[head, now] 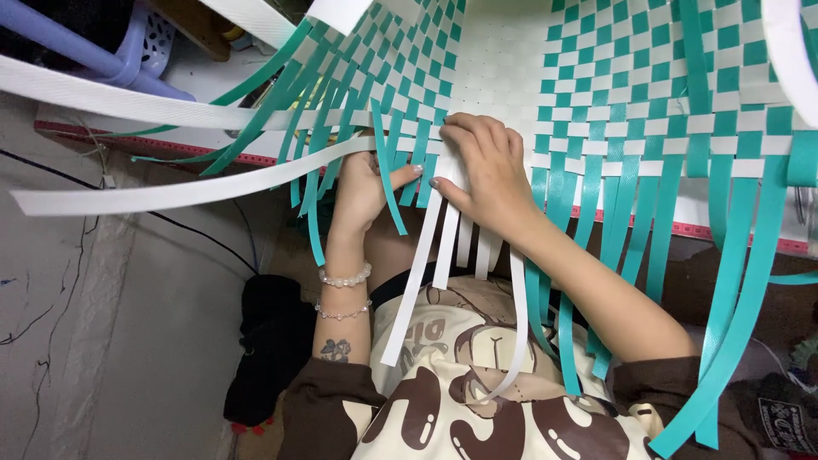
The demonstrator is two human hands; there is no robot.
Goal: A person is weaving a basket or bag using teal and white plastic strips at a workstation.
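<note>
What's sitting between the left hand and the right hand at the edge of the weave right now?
In the head view, a loose teal strip hangs between the left hand and right hand, beside white strips dangling from the woven panel.

A grey concrete floor fills the left of the frame, crossed by a black cable, with a lilac plastic stool at upper left.

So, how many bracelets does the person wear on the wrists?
2, both on the left wrist: a chunky clear-bead bracelet nearer the left hand, and a thin beaded bracelet just below it. The right hand has a bare wrist.
</note>
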